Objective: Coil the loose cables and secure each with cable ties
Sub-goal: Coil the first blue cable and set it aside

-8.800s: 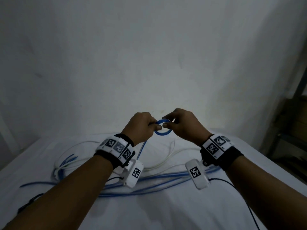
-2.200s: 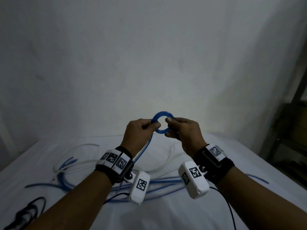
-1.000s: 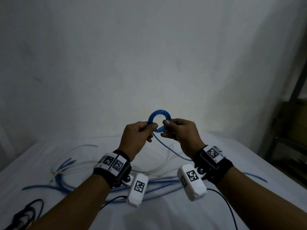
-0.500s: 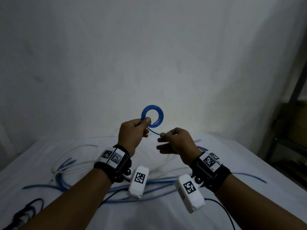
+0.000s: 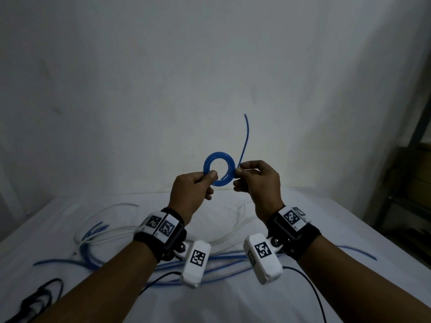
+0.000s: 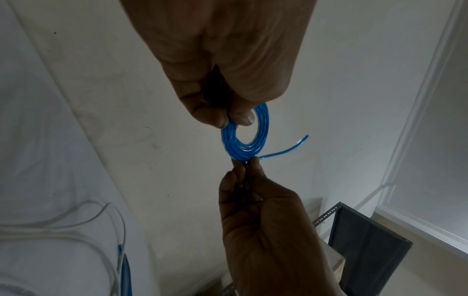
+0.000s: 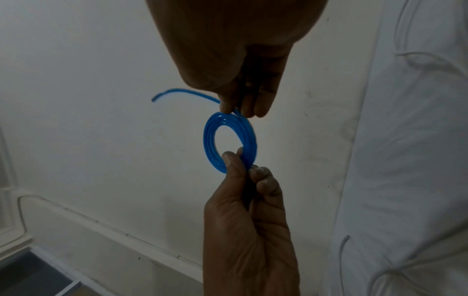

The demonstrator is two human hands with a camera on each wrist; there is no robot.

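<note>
Coil (image 5: pixel 219 167) above cables (image 5: pixel 210 262) on bed (image 5: pixel 303 229)

White-sheeted bed (image 5: pixel 303 299) under loose blue cables (image 5: pixel 221 264) (white cables (image 5: pixel 112 236) too)

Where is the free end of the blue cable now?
In the head view, the free end rises from the right hand, just right of the blue coil pinched by the left hand.

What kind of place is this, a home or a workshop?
Hard to say; probably a plain indoor room, perhaps storage. A white sheet covers the work surface, the white wall is bare, and a slotted metal rack stands at the right.
</note>
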